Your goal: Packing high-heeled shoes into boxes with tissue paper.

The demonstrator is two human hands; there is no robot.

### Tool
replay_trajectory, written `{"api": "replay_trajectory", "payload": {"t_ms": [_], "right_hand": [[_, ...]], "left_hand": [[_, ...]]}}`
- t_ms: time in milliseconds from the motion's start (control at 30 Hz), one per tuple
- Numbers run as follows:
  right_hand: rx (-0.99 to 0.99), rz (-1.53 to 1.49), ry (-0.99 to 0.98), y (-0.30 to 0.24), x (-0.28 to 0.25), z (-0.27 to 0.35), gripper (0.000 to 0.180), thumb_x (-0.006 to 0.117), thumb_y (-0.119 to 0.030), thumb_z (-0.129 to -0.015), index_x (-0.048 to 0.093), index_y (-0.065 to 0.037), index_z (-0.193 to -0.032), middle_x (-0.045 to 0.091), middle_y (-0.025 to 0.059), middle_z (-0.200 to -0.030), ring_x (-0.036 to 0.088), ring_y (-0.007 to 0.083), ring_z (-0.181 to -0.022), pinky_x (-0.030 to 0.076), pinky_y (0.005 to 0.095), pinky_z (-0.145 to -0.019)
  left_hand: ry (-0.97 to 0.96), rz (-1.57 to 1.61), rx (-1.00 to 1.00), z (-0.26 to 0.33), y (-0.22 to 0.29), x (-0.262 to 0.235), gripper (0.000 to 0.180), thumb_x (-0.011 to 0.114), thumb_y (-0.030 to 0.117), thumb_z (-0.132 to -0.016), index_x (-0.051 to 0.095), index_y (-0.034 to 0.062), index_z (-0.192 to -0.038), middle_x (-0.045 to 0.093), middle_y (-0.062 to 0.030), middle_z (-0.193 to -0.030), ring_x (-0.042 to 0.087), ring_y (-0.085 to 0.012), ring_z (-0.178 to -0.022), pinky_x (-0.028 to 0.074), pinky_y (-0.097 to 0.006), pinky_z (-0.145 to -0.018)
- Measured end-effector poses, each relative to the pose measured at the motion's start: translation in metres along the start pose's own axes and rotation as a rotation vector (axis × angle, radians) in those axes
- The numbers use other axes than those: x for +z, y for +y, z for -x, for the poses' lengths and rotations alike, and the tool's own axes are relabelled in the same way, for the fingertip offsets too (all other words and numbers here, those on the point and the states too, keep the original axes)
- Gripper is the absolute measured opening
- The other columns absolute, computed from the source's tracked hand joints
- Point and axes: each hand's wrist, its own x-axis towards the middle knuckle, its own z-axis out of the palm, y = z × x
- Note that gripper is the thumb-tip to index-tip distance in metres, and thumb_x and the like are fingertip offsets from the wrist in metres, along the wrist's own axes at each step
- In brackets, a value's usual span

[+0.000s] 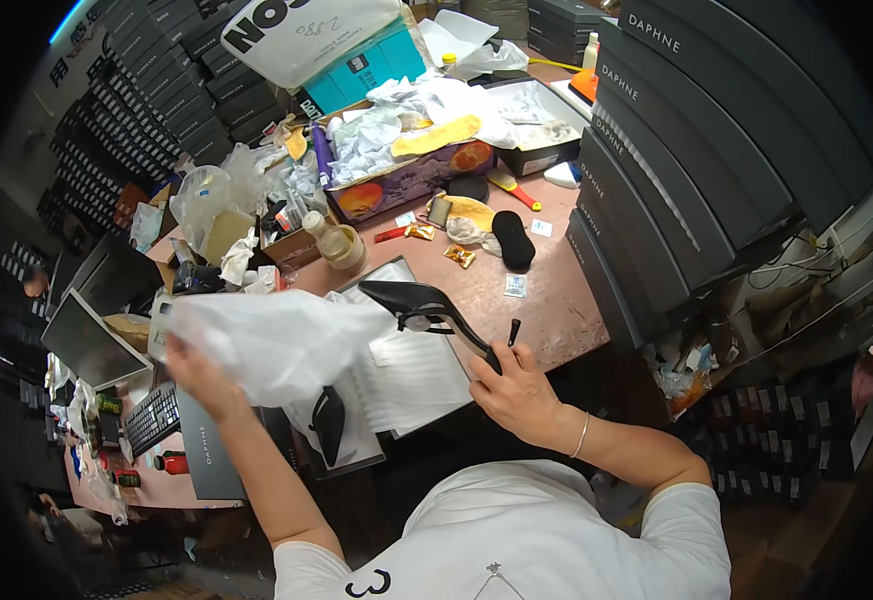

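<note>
My right hand (522, 393) is closed round the heel end of a black high-heeled shoe (417, 300), whose pointed toe faces left. At the left, my left hand (200, 375) grips a white translucent sheet or bag (287, 340), blurred by motion, that spreads toward the shoe's toe. Beneath them lies an open shoebox (412, 385) lined with white paper. A second black shoe (328, 424) rests in the near left part of the box, partly covered by white wrapping.
Tall stacks of dark grey shoeboxes (697, 150) rise at the right. A purple carton (412, 180) full of crumpled paper stands at the back. A bottle (332, 240), a black brush-like pad (513, 240) and small packets dot the pink table (567, 310). A monitor (97, 340) and keyboard (152, 420) sit left.
</note>
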Motion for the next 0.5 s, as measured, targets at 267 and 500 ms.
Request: {"api": "replay_trajectory", "payload": {"t_ms": [267, 500], "right_hand": [[0.036, 0.059, -0.02, 0.001, 0.0, 0.01, 0.014, 0.063, -0.019, -0.075, 0.065, -0.009, -0.085, 0.051, 0.0088, -0.112, 0.044, 0.0337, -0.111, 0.033, 0.0425, -0.088], [-0.092, 0.15, -0.095, 0.012, 0.003, 0.016, 0.023, 0.056, -0.019, -0.081, 0.07, -0.004, -0.093, 0.05, 0.013, -0.116, 0.044, 0.0398, -0.11, 0.031, 0.0472, -0.095]], "left_hand": [[-0.791, -0.648, 0.321, 0.039, -0.019, 0.091, 0.02, 0.056, -0.001, -0.078, 0.057, -0.0059, -0.098, 0.059, -0.0204, -0.099, 0.058, -0.0378, -0.092, 0.046, -0.039, -0.082], [-1.006, -0.717, 0.168, 0.063, -0.078, 0.091, 0.028, 0.06, 0.004, -0.076, 0.061, -0.0046, -0.103, 0.06, -0.02, -0.1, 0.059, -0.0369, -0.092, 0.047, -0.039, -0.082]]}}
